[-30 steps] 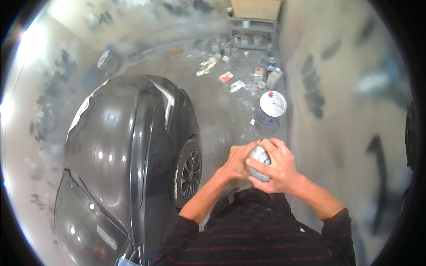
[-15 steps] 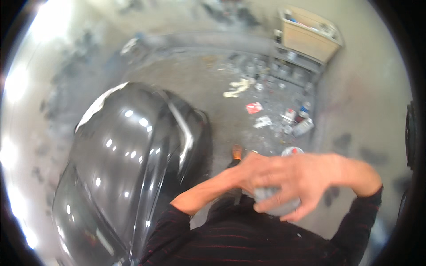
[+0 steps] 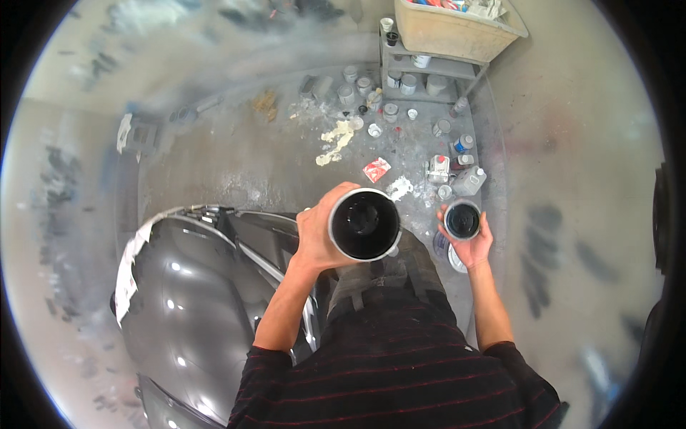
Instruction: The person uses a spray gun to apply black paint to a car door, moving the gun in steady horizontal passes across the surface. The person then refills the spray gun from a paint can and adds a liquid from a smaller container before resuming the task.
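My left hand (image 3: 314, 232) grips a large round cup (image 3: 364, 225) with a pale rim and a dark, glossy inside, its opening facing up. My right hand (image 3: 471, 247), off to the right at about the same height, has its fingers round a smaller, shallow round piece (image 3: 462, 219), dark inside with a pale rim; I cannot tell whether it is a lid or a cup. The two pieces are apart. Below and left stands a glossy dark grey car (image 3: 186, 307), with white masking material (image 3: 130, 273) along its edge.
A beige bin (image 3: 454, 36) sits on a grey shelf unit (image 3: 436, 96) at the back, with several cans and bottles (image 3: 469, 181) around it. A large can (image 3: 458, 261) stands partly behind my right hand. Red and pale litter (image 3: 376, 169) lies on the floor. Paint-smudged walls (image 3: 572, 179) surround the space.
My hands were together round one silvery object; they have now separated, each holding a piece with the opening showing. My view has turned, so the car sits lower in it.
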The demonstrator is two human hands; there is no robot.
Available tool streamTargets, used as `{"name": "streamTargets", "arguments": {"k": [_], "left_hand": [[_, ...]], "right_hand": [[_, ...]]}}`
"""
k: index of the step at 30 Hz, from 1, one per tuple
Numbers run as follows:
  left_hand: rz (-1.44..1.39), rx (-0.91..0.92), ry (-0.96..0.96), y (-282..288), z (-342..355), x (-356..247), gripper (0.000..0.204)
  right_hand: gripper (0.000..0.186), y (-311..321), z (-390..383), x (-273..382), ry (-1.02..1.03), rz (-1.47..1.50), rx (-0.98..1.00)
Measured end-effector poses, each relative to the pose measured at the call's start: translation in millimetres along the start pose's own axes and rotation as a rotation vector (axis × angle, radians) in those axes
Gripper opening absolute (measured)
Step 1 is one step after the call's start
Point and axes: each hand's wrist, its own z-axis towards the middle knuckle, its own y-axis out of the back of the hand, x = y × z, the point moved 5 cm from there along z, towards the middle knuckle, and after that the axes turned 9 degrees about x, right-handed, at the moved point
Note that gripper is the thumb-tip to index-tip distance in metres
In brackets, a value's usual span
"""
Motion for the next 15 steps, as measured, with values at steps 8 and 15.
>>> {"name": "streamTargets", "arguments": {"k": [8, 15], "left_hand": [[-0.153, -0.053, 0.266, 8, 70, 164, 0.088], [0.074, 0.112, 0.213, 3, 136, 291, 0.105]], "right_hand": [[0.067, 171, 52, -31, -0.039, -0.252, -0.632], [0.074, 274, 144, -86, -0.137, -0.246, -1.04]]}}
